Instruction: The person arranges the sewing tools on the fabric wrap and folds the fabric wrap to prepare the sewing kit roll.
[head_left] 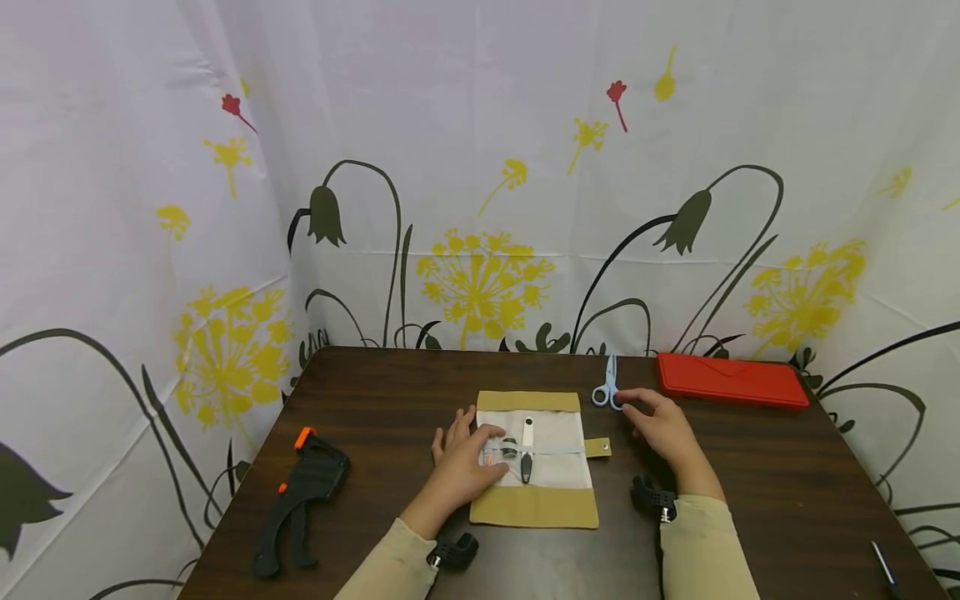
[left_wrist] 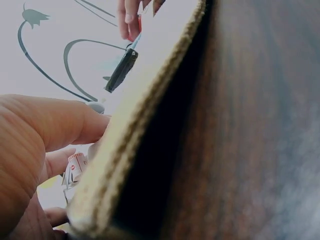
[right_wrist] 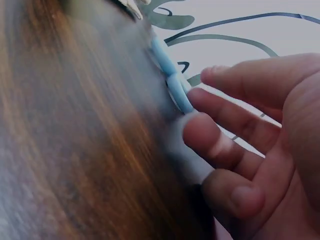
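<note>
An unfolded fabric pouch (head_left: pixel 536 507), white inside with tan ends, lies on the table. My left hand (head_left: pixel 467 468) rests over its left side, fingers spread and thumb on the cloth. Under an elastic band sit a slim white-and-black tool (head_left: pixel 527 454), a small round item (head_left: pixel 510 448) and, partly covered by that hand, a white piece with red markings (left_wrist: pixel 76 165). Beyond the pouch lie light blue scissors (head_left: pixel 611 375), blades pointing away. Loosely bent, the fingers of my right hand (head_left: pixel 663 427) are right at the scissors' handle loops (right_wrist: pixel 181 94), the thumb apart from them.
A red case (head_left: pixel 731 380) lies at the back right. To the left is a black clamp (head_left: pixel 300 496) with orange pads; a pen (head_left: pixel 883 565) lies near the right edge. From the pouch's right side sticks a tan snap tab (head_left: pixel 597 447). A flowered curtain (head_left: pixel 480 208) hangs behind the table.
</note>
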